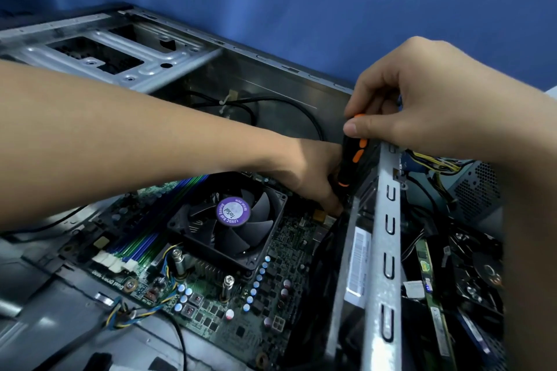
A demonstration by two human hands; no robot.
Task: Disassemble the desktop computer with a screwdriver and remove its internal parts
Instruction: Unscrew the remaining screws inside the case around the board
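Observation:
The open desktop case [271, 78] lies on its side with the green motherboard [280, 253] exposed. A black screwdriver with orange grips [355, 156] stands nearly upright at the board's far right corner. My right hand [422, 99] grips the top of its handle from above, thumb and fingers curled round it. My left hand [310, 172] reaches across the board and pinches the screwdriver's lower end, fingertips down at the board. The tip and the screw are hidden behind those fingers. The black CPU fan [211, 235] with a purple label sits mid-board.
A silver drive cage [120, 54] spans the case's far left. A grey slotted metal rail [387, 250] runs down the right side. Beyond it lie a power supply [476, 187], tangled cables and green memory sticks [428, 277]. A fan cable [126, 313] trails at the lower left.

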